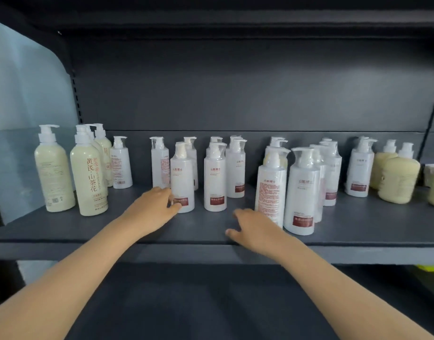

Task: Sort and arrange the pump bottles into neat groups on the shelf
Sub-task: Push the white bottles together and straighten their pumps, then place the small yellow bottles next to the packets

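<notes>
Your left hand (152,207) grips the foot of a white bottle (182,177) near the front of the shelf (113,229), thumb across its red label. That low hold probably lets you slide it without tipping it. Your right hand (255,229) lies open and slack on the shelf beside a back-facing bottle (269,190) and holds nothing; blur hides whether they touch. White bottles stand in loose clusters mid-shelf, between cream bottles (88,173) on the left and squat yellow bottles (397,180) on the right, so the sorting looks partly done.
</notes>
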Demonstrator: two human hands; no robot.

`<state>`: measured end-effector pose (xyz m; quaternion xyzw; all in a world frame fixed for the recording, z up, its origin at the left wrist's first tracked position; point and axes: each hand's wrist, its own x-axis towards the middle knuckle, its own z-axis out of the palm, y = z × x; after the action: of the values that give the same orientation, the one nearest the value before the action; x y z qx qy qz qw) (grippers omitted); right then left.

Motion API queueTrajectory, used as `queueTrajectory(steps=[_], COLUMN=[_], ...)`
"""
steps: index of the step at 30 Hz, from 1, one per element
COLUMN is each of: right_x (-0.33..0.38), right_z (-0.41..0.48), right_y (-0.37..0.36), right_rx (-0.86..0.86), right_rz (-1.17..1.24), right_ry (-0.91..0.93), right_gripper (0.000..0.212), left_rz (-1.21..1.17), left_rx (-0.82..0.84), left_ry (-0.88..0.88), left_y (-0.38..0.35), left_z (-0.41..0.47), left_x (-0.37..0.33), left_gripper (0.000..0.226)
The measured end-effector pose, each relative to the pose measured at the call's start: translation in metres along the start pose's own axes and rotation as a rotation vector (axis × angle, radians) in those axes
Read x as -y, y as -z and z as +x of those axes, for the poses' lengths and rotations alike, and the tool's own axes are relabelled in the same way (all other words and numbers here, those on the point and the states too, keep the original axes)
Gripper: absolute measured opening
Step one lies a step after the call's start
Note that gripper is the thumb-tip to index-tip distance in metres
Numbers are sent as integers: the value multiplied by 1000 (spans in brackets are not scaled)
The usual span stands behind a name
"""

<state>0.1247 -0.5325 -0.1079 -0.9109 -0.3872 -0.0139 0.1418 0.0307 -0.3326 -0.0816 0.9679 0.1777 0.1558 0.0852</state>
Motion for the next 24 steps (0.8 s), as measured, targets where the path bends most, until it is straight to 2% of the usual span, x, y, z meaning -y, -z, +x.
queueTrajectory(steps=[3,6,11,15,21,24], right_x=[-26,-56,-114,-155,-196,-205], right_z=[-46,-86,-132,-144,-115,-97], right_y=[19,46,95,136,189,205], right_rx=[88,173,274,225,105,30], right_rz=[-37,-89,-309,-457,-519,-503], right_ry=[57,69,-81,-214,-386,-355], right_gripper=[39,44,55,49,37,40], left_rz=[149,239,290,285,338,364], left_rx=[72,58,-52,-102,-75,-78], left_ry=[-31,-91,-214,-271,-270,-225], left_y=[12,23,45,63,80,83], left_z=[-32,-55,-74,-60,4,42], left_x=[-38,-87,-176,-232,-274,-279], left_gripper=[36,37,38,37,33,33])
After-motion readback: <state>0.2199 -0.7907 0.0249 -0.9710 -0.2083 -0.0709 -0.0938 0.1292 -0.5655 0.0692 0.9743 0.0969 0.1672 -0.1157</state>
